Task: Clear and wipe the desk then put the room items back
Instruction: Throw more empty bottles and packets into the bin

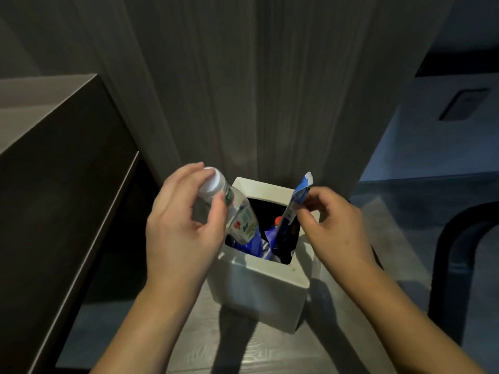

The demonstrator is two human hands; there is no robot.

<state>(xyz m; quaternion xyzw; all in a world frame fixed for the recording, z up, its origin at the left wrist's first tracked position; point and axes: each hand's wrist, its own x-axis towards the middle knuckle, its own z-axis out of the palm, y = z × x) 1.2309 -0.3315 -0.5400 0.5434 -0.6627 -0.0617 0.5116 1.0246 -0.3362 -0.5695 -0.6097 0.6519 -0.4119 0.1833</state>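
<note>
A square waste bin (259, 290) stands on the floor against a panelled wall (243, 76) behind it. Left of the bin stands a desk (54, 147). Over the bin's left rim the left hand (181, 228) holds a tilted plastic bottle (235, 211), its lower end inside the opening. Over the bin's right rim the right hand (334, 228) pinches a snack wrapper (293, 211) that reaches down into the bin, where more wrappers (253, 245) lie.

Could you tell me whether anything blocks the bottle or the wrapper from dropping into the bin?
Partly. The bin has no lid, but blue packaging and a red-capped item already fill much of its opening below the bottle and wrapper.
</note>
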